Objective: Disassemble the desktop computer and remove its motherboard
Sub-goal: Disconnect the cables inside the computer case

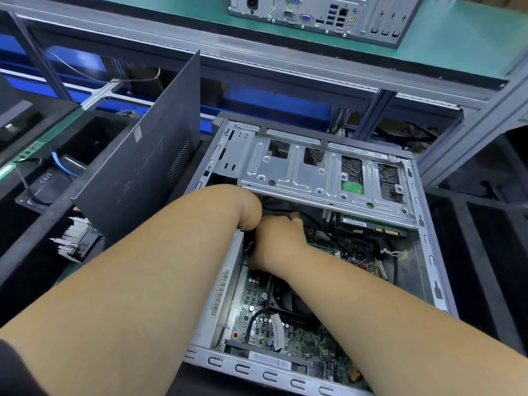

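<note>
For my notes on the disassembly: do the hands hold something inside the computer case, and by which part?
It cannot be told. The left hand and right hand reach under the drive cage, where their fingers are hidden.

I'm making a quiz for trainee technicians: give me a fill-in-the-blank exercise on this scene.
1. The case's dark side panel leans to the ____ of the open desktop case.
2. Both hands reach under the silver ____ cage.
3. The motherboard is ____ in colour.
4. A finned ____ lies left of the case.

Missing words: left; drive; green; heatsink
</note>
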Motion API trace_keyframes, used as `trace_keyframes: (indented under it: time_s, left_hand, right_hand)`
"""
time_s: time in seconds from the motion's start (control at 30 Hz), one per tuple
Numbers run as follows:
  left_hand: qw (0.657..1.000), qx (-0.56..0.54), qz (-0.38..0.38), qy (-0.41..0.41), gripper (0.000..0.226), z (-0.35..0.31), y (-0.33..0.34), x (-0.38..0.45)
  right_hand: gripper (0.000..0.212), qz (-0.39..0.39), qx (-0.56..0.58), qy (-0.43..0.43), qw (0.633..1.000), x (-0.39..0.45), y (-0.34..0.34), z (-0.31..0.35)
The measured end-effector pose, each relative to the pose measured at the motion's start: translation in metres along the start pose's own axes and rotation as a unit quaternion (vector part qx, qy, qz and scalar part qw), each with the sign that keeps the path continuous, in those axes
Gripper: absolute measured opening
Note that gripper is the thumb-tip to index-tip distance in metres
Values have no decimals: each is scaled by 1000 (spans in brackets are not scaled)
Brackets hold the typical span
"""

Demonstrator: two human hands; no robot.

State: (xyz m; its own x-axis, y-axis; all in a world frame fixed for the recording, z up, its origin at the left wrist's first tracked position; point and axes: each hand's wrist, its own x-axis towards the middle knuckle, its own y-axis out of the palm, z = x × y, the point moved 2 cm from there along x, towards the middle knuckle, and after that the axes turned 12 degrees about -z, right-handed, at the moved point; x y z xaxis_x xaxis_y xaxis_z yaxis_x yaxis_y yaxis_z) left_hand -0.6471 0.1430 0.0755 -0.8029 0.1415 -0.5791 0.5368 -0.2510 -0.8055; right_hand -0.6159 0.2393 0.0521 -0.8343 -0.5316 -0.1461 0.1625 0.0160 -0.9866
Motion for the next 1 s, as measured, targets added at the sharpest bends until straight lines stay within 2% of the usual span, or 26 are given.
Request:
trace_keyframes:
  time_s: [0.1, 0.2, 0.33, 0.53, 0.7, 0.77, 0.83, 0.93, 1.0]
  left_hand:
    - [1000, -7, -2, -5, 31, 0, -1, -1]
    - [1000, -11, -3, -13, 31, -1, -2, -3]
    - [1000, -18, -7, -21, 30, -1, -2, -3]
    - [999, -24, -14, -24, 31, 0, -1, -3]
    - [999, -29, -13, -32, 30, -1, -2, -4]
    - [999, -28, -9, -33, 30, -1, -2, -5]
    - [999, -29, -12, -34, 30, -1, -3, -4]
    - [999, -32, -19, -35, 29, 0, -2, -4]
    - [999, -33, -17, -31, 30, 0, -2, -4]
  right_hand:
    - [38, 51, 16, 28, 998, 0, -5, -2]
    - [28, -14, 3, -7, 1000, -4, 0, 4]
    - [34, -55, -29, -38, 997, -7, 6, 9]
    - [34, 35, 24, 22, 999, -2, -7, -3]
    - [30, -62, -32, -37, 997, -9, 7, 9]
    - [30, -73, -43, -47, 995, -9, 9, 11]
    - [36, -47, -24, -24, 998, -5, 6, 6]
    - [32, 16, 13, 26, 999, 1, -2, -3]
    - [32, 14, 25, 27, 999, 0, -2, -3]
